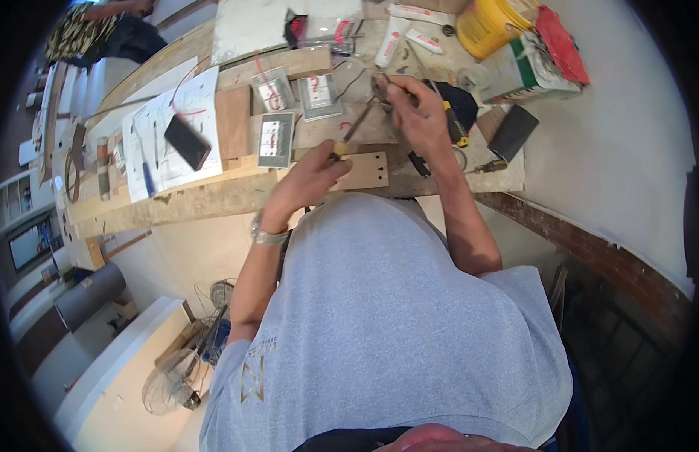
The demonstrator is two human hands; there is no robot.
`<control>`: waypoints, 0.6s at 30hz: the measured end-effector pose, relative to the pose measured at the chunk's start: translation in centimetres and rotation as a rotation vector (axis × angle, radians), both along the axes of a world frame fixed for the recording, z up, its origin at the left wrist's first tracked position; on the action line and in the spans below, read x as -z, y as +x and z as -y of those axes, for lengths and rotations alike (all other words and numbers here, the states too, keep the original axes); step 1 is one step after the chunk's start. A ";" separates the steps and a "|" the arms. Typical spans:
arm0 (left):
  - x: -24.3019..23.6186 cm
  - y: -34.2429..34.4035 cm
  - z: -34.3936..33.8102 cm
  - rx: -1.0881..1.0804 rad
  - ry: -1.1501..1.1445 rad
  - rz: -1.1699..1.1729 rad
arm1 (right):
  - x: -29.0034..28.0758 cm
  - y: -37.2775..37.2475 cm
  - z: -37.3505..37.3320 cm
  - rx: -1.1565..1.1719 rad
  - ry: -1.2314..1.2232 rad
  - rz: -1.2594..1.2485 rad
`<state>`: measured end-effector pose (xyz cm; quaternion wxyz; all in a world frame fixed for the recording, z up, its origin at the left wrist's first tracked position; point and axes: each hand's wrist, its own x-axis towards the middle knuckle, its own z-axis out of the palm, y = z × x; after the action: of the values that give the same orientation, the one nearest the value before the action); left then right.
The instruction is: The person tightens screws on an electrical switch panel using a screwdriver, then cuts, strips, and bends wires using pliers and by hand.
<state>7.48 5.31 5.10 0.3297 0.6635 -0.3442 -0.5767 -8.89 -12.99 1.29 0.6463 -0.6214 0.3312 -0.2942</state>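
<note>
My left hand (308, 181) is closed around the yellow-and-dark handle of a screwdriver (357, 123). Its thin dark shaft slants up and to the right, with the tip close to my other hand. Above the bench, my right hand (421, 117) pinches a small dull metal piece (380, 80), mostly covered by the fingers, so its exact kind is unclear. Left of the hands lie three flat grey-and-white plates with red wire on them: a near one (275, 140), a far-left one (272, 92) and a far-right one (319, 98). A wooden strip (368, 172) lies at the bench's front edge.
A phone (187, 143) and a blue-handled tool (147, 179) rest on paper sheets (206, 98) at left. White tubes (392, 42), a yellow bucket (488, 29), a green-and-white can (526, 71) and a dark block (513, 133) stand or lie at right. Another person (108, 34) is far left.
</note>
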 end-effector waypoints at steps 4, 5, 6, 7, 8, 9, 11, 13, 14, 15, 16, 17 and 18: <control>4.9 -1.3 1.0 0.239 -0.357 0.769 | -0.4 -0.5 -0.4 0.015 -0.055 -0.046; 5.5 -1.7 1.3 0.219 -0.342 0.781 | -0.4 -0.6 -0.3 0.051 -0.052 -0.053; 6.0 -2.0 1.6 0.173 -0.375 0.787 | -0.1 -0.6 -0.4 0.027 -0.047 -0.044; 6.3 -2.3 1.9 0.133 -0.414 0.787 | 0.3 -0.9 -0.6 0.018 -0.029 -0.040; 6.4 -2.2 2.1 0.145 -0.417 0.813 | 0.6 -1.0 -0.8 0.010 -0.011 -0.037; 6.6 -1.9 2.2 0.132 -0.407 0.818 | 0.9 -0.9 -1.1 -0.005 -0.008 -0.034; 6.9 -1.4 2.4 0.157 -0.527 1.003 | 1.0 -0.8 -1.6 -0.032 -0.045 -0.053; 6.7 -1.0 2.3 0.119 -0.552 1.040 | 1.4 -0.6 -2.1 -0.042 -0.089 -0.099; 6.5 -0.8 2.2 0.091 -0.585 1.075 | 1.7 -0.5 -2.2 -0.041 -0.136 -0.145; 6.2 -0.6 2.0 0.086 -0.579 1.076 | 1.9 -0.3 -2.3 -0.047 -0.134 -0.145; 6.0 -0.3 1.5 0.007 -0.631 0.996 | 2.2 -0.2 -2.4 -0.061 -0.179 -0.183; 5.8 0.0 0.9 -0.072 -0.682 0.914 | 2.3 -0.1 -2.4 -0.074 -0.224 -0.220; 6.0 0.4 0.1 -0.075 -0.678 0.914 | 2.3 0.0 -2.4 -0.079 -0.223 -0.221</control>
<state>7.89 5.25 -0.86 0.3622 0.7143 -0.5940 -0.0762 -8.88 -10.54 -0.99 0.5439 -0.7304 0.3411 -0.2332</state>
